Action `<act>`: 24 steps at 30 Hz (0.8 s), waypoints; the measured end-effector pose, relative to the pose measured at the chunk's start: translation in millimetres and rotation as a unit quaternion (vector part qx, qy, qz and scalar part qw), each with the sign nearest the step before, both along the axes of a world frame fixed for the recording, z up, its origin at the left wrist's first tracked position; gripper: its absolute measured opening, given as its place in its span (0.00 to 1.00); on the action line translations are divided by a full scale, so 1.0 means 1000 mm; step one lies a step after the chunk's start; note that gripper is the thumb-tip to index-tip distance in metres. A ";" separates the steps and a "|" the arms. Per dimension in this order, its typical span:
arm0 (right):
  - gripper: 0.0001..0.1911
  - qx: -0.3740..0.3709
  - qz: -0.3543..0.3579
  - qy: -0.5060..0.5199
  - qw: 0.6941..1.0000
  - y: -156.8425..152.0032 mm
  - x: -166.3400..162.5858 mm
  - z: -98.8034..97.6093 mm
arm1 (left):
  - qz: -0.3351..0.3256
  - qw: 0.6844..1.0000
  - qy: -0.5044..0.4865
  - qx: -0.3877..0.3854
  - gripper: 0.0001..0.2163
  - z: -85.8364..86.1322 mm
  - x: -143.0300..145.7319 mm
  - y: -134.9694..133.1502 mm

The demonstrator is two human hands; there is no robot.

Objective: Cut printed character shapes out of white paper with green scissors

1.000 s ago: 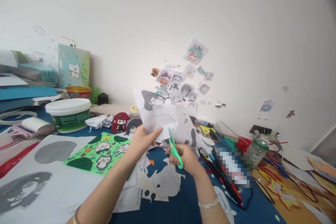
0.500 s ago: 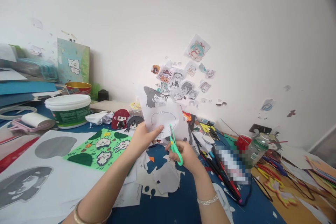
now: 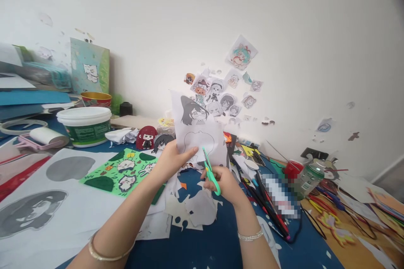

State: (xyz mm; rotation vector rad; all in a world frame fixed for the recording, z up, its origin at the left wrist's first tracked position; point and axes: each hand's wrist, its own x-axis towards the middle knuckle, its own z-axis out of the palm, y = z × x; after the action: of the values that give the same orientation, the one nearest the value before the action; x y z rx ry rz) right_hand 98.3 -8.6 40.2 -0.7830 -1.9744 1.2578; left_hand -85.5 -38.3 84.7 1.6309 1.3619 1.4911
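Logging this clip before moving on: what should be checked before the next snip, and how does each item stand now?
1. Sheet grip: left hand pinches the printed sheet, ok.
2. Tool grip: right hand holds the green scissors, ok.
3. Scissor blades meet the sheet by the drawn outline: ok.
4. Blades clear of left fingertips: cannot tell, they sit close.
5. Blades open: cannot tell.

Bare forearms. Behind the left hand, a thin gold-toned bangle rings the wrist; behind the right hand, a paler bracelet, perhaps beaded.
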 end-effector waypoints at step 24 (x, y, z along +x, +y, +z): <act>0.16 -0.011 0.005 -0.028 1.000 -0.001 0.000 0.002 | -0.008 0.993 0.119 0.011 0.11 -0.004 -0.002 0.004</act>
State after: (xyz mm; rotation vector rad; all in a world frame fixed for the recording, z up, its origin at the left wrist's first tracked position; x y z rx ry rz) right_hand 98.0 -9.6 41.8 -0.8280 -2.0151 1.2777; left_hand -87.3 -34.7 80.5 1.8778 1.4580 1.3380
